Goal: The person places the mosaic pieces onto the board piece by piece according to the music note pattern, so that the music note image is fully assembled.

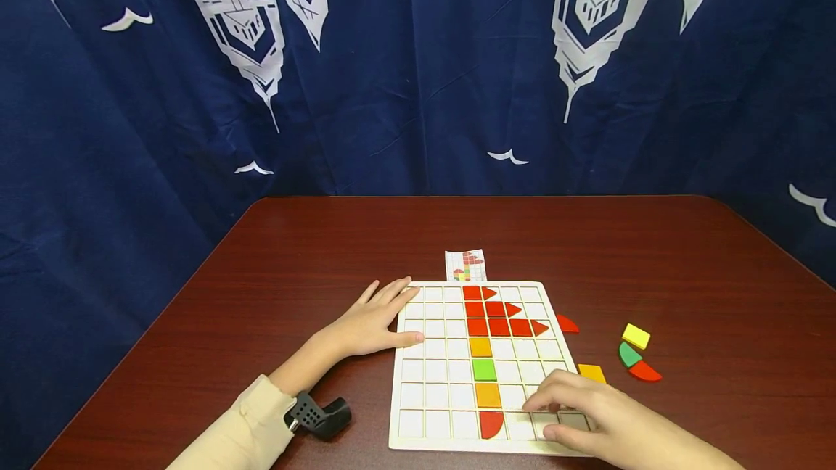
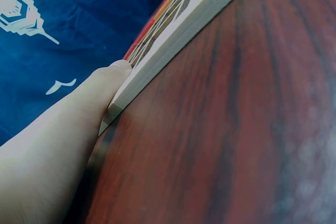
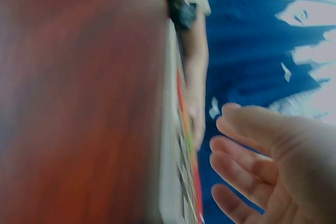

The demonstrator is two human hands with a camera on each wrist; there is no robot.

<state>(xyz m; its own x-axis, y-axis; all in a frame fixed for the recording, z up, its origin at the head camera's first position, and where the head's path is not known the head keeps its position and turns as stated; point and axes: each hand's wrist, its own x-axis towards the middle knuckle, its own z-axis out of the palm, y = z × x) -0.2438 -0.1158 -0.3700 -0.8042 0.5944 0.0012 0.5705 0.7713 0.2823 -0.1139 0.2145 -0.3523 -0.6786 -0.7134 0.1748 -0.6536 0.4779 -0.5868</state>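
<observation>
A white grid board (image 1: 436, 370) lies on the table, with red, orange and green tiles set in its squares. Along its left edge rests my left hand (image 1: 372, 321), fingers spread and thumb on the border; the left wrist view shows that thumb (image 2: 113, 74) against the board's rim. Over the lower right corner is my right hand (image 1: 588, 408), loosely bent with a gap between thumb and fingers. In the right wrist view nothing shows between its fingers (image 3: 244, 158). A red quarter-round tile (image 1: 490, 425) sits in the bottom row, left of the right hand.
Behind the board lies a small pattern card (image 1: 465, 265). To the right are a yellow tile (image 1: 636, 336), a green tile (image 1: 630, 355), a red tile (image 1: 645, 371), an orange tile (image 1: 591, 373) and another red tile (image 1: 567, 323). A blue printed cloth (image 1: 418, 93) hangs behind the table.
</observation>
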